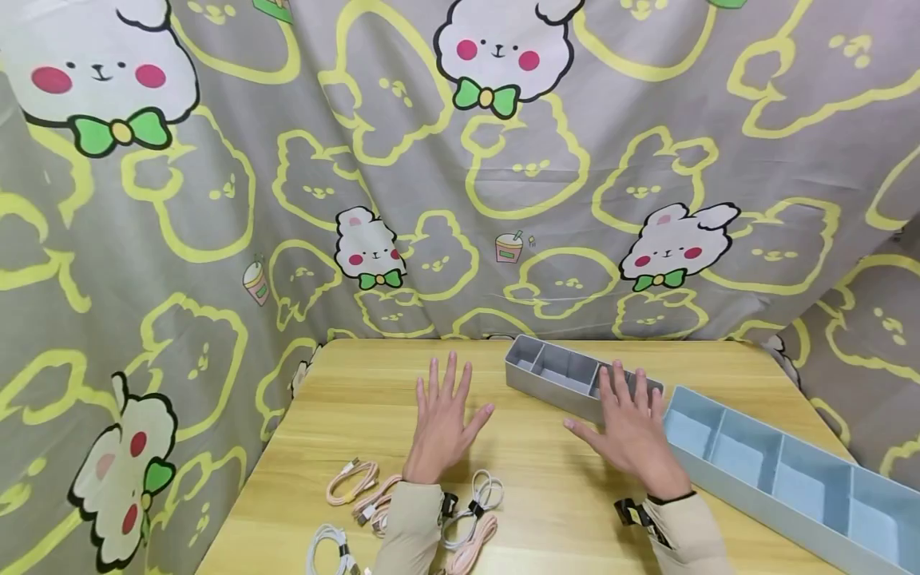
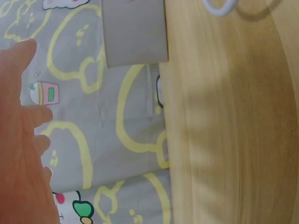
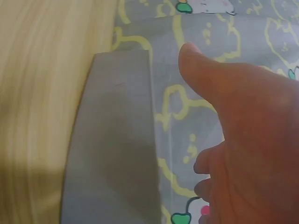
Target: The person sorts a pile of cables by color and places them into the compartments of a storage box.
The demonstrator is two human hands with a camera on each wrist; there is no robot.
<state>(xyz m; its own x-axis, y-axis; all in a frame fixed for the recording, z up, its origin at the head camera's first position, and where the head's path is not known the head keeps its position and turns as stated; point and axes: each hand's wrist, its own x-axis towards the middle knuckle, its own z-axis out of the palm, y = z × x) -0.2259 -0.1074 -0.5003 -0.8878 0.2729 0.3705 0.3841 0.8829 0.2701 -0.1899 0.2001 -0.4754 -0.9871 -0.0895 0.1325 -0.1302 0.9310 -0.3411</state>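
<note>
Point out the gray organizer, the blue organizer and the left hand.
Gray organizer (image 1: 549, 393), head view: its front wall.
Blue organizer (image 1: 771, 509), head view: its front wall.
Left hand (image 1: 441, 423), head view: back of the hand.

Grey bunny-print curtain (image 1: 431, 188) behind and beside wooden table (image 1: 532, 459).

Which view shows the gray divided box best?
The head view: it shows the gray box with its open compartments, though the right hand hides part. The right wrist view shows only an outer wall; the left wrist view, just a piece of wall at the top edge.
</note>
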